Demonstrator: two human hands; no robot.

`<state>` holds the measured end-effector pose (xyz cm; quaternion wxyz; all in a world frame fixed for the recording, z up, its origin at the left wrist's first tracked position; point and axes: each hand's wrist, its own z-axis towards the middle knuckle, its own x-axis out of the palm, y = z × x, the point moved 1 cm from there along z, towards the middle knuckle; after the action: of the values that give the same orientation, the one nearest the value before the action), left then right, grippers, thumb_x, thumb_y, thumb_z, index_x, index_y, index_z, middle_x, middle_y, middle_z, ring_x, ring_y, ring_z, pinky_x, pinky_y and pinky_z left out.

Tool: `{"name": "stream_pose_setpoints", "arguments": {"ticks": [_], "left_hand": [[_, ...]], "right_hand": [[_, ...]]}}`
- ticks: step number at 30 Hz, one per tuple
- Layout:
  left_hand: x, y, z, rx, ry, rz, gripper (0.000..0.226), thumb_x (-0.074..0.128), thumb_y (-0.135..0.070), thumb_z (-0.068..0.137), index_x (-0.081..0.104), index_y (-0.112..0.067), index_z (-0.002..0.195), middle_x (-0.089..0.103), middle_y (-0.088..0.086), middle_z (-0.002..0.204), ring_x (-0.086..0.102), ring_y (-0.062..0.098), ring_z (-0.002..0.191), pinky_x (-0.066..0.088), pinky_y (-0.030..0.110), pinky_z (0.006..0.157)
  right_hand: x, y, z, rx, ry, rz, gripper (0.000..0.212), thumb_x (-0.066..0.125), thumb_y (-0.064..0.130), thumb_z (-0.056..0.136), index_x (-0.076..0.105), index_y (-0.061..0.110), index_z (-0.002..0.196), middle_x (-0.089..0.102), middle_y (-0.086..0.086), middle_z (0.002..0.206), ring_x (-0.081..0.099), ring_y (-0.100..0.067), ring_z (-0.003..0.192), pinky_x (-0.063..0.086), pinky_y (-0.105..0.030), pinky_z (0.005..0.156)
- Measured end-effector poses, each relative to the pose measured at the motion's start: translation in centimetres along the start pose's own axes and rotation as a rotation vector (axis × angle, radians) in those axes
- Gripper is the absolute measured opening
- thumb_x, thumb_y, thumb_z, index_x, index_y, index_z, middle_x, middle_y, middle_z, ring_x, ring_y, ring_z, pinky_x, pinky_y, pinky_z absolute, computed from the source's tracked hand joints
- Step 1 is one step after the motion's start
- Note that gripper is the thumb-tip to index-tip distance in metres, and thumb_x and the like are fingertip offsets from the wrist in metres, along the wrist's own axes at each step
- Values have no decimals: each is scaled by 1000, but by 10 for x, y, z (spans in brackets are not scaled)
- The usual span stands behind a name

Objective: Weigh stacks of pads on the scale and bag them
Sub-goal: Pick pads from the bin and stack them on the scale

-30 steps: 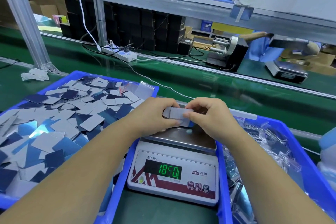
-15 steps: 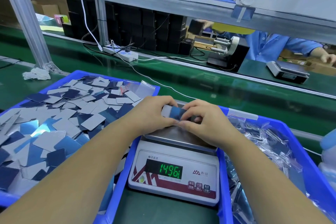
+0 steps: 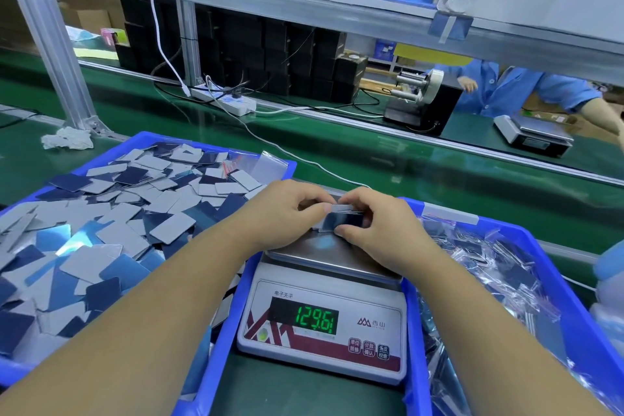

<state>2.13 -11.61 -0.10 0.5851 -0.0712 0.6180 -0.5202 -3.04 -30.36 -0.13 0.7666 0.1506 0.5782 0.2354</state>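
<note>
Weighing step: both hands, left hand (image 3: 287,213) and right hand (image 3: 378,226), pinch a small stack of grey-blue rectangular pads (image 3: 341,220) over the white digital scale (image 3: 324,324), display lit. Likely next: settle the count, then bag.

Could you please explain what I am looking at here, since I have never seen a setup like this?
This is one view, from a camera worn on a person's head, looking down at their bare arms. The left hand and right hand together pinch a small stack of grey and blue pads over the steel pan of a white digital scale. Its green display seems to read 129.6. The blue plastic bin of loose pads sits on the left; another blue bin of clear bagged pads sits on the right.
</note>
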Motion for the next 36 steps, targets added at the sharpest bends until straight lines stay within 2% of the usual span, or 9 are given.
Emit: {"name": "stream_pose_setpoints", "arguments": {"ticks": [5,10,13,18,22,25,29,33,36], "left_hand": [[-1,5,3,-13,-50,-119,14,64,-25,94,74,-34,92,65,-22,65,55,-5,60,41,9,58],[1,4,3,0,-63,-109,19,57,-23,99,74,-28,91,59,-25,57,50,-5,55,36,9,55],[0,6,5,-31,-128,-89,18,56,-26,99,71,-33,93,61,-22,58,51,-4,60,36,12,56],[-1,7,7,-37,-191,-124,17,57,-22,99,66,-33,90,56,-16,48,48,-3,55,35,11,54],[-2,7,5,-2,-192,-161,23,61,-19,97,68,-38,87,72,-17,78,61,-4,74,43,7,65],[-2,5,4,15,-168,-145,27,63,-18,96,70,-42,85,71,-25,84,65,-4,83,49,13,75],[-2,7,3,-21,-61,-134,26,59,-24,98,72,-42,86,72,-23,83,65,-6,83,47,22,75],[2,7,4,-40,-19,-82,27,52,-24,101,69,-41,88,66,-21,72,58,-4,71,39,14,63],[5,5,5,-56,-34,-54,26,46,-27,104,67,-42,99,70,-12,96,61,4,96,47,24,83]], "right_hand": [[-1,2,0,2,12,-12,26,79,30,76,64,38,97,62,20,78,52,12,79,35,-3,63],[-1,2,0,6,2,-12,27,78,30,76,65,36,99,63,19,79,52,13,77,35,-4,63],[0,3,0,16,-6,5,37,80,29,75,62,38,106,61,23,78,51,16,76,34,-2,63],[2,2,0,52,-6,75,64,83,26,73,52,40,128,64,16,80,52,7,71,35,-9,62],[1,2,0,38,-14,74,63,83,25,73,55,37,128,62,16,79,51,5,70,35,-8,63],[1,3,-1,18,-23,58,60,83,23,73,58,33,127,60,16,79,51,4,69,35,-6,63],[-2,4,0,17,21,-16,41,81,29,76,66,36,114,56,17,82,50,8,75,33,-7,65],[-3,7,2,19,76,-65,17,77,32,79,71,37,94,51,12,90,48,1,81,30,-8,65],[-4,8,2,60,73,-101,14,76,32,80,64,39,79,60,17,78,53,1,74,35,-9,59]]}}
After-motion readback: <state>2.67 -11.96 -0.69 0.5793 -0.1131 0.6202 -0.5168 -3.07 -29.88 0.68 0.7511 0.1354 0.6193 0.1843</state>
